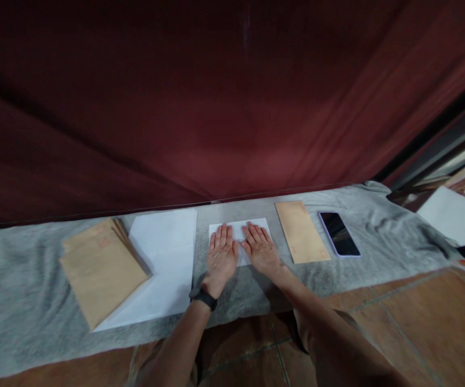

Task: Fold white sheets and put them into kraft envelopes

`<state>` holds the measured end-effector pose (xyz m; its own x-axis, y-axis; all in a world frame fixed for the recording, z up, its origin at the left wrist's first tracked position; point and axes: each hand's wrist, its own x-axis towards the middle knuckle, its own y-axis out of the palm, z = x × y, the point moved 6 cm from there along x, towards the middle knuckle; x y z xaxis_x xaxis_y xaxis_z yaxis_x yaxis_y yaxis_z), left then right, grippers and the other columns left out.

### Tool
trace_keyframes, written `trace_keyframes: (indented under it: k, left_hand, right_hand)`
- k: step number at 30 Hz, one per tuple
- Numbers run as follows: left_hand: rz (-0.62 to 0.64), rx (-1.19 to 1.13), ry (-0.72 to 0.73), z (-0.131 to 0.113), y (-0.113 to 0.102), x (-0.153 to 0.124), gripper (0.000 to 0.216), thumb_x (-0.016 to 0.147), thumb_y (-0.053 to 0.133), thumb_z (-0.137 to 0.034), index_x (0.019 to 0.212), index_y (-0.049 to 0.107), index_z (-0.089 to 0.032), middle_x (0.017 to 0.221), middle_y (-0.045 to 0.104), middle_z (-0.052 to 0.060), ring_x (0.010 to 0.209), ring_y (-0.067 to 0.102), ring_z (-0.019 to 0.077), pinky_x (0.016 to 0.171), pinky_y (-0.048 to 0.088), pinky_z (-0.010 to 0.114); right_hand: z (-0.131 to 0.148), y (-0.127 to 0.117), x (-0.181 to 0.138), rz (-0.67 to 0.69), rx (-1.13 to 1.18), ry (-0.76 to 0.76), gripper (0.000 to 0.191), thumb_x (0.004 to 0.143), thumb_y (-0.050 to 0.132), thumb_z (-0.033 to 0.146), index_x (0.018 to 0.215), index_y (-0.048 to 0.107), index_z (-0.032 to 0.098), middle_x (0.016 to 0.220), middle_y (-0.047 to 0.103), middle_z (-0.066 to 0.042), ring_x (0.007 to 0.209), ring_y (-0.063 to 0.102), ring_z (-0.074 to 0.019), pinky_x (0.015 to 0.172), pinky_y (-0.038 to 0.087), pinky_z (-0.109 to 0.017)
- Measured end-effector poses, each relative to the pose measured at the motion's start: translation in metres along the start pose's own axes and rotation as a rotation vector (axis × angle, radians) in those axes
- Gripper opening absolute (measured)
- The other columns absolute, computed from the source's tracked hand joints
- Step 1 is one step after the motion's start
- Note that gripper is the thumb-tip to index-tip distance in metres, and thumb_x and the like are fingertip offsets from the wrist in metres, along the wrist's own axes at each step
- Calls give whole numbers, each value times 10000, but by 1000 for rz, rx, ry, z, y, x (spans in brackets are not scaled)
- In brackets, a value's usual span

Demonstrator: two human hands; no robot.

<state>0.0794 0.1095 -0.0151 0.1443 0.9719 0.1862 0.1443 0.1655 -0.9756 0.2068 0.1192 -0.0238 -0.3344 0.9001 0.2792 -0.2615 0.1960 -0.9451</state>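
A white sheet of paper, apparently folded, lies on the grey cloth in front of me. My left hand rests flat on its left part, fingers stretched out, with a dark band on the wrist. Flat on the right part lies my right hand, its fingers also extended. Both thumbs point inward and nearly meet at the middle of the sheet. Much of the paper is hidden under the palms. To the right of my right hand is a single brown envelope with small reddish print.
At left, a pile of brown envelopes partly covers larger white sheets. A phone with a purple edge lies right of the single envelope. Grey cloth covers the surface; a dark red panel rises behind. Brown floor tiles show below.
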Motion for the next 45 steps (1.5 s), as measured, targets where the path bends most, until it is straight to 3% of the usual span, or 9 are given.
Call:
trace_keyframes:
  k: [12, 20, 23, 28, 32, 35, 38, 40, 45]
  left_hand:
    - [-69, 0, -109, 22, -3, -9, 599, 990, 327, -286, 1523, 381, -18, 1592, 377, 207, 1519, 293, 284, 1223, 294, 474]
    - [-111, -59, -149, 39, -20, -13, 529, 965, 393, -255, 1427, 507, -24, 1474, 538, 227, 1357, 530, 318, 1128, 432, 465]
    - [-142, -214, -182, 50, -26, -7, 509, 950, 460, -287, 1392, 540, -48, 1405, 596, 219, 1271, 595, 299, 1092, 474, 439]
    - [-121, -532, -408, 72, -24, 1, 571, 854, 626, -301, 1389, 549, -115, 1116, 713, 137, 903, 704, 244, 889, 577, 405]
    - [-91, -998, -556, 75, -11, 1, 593, 754, 668, -214, 1338, 584, -152, 958, 737, 62, 779, 691, 201, 777, 573, 348]
    - [-40, -1341, -668, 71, -1, -3, 460, 663, 724, -226, 1114, 695, -142, 789, 735, 29, 666, 666, 189, 665, 541, 306]
    - [-14, -1436, -704, 68, -3, -6, 313, 602, 755, -273, 879, 728, -130, 712, 723, 34, 620, 650, 186, 612, 509, 288]
    - [-35, -1461, -720, 67, -7, -6, 302, 595, 750, -289, 855, 721, -136, 707, 720, 28, 619, 646, 178, 612, 502, 282]
    - [-224, -1616, -847, 64, -14, -10, 347, 557, 753, -207, 896, 697, -155, 764, 730, 17, 647, 650, 158, 613, 498, 263]
  right_hand:
    - [-19, -5, -6, -33, -53, 63, 580, 1067, 344, 415, 1549, 380, 96, 1588, 390, -156, 1479, 369, -279, 1198, 303, -469]
    - [-29, -7, -14, -93, -83, 103, 621, 1062, 337, 416, 1530, 376, 10, 1562, 411, -218, 1454, 402, -302, 1182, 314, -476]
    - [-31, -8, -15, -96, -83, 100, 613, 1055, 356, 405, 1523, 392, 11, 1551, 434, -215, 1443, 416, -306, 1174, 324, -471]
    - [-32, -11, -13, -89, -91, 104, 595, 1047, 381, 404, 1505, 434, 28, 1540, 459, -205, 1420, 445, -314, 1163, 336, -464]
    - [-32, -11, -12, -61, -84, 124, 587, 1042, 390, 385, 1497, 440, 17, 1540, 456, -211, 1428, 432, -316, 1167, 334, -464]
    - [-33, -11, -11, -31, -46, 138, 578, 1037, 396, 375, 1491, 450, 22, 1549, 446, -209, 1433, 424, -315, 1172, 335, -472]
    - [-36, -13, -9, -22, 30, 157, 556, 1033, 405, 363, 1480, 472, 40, 1550, 450, -201, 1439, 418, -313, 1177, 343, -479]
    - [-37, -17, -6, -40, 105, 158, 530, 1034, 399, 343, 1481, 478, 69, 1548, 461, -187, 1449, 407, -299, 1183, 347, -482]
    - [-29, -37, 0, -137, 264, 37, 524, 1024, 395, 287, 1520, 422, 123, 1582, 422, -151, 1504, 315, -267, 1225, 293, -526]
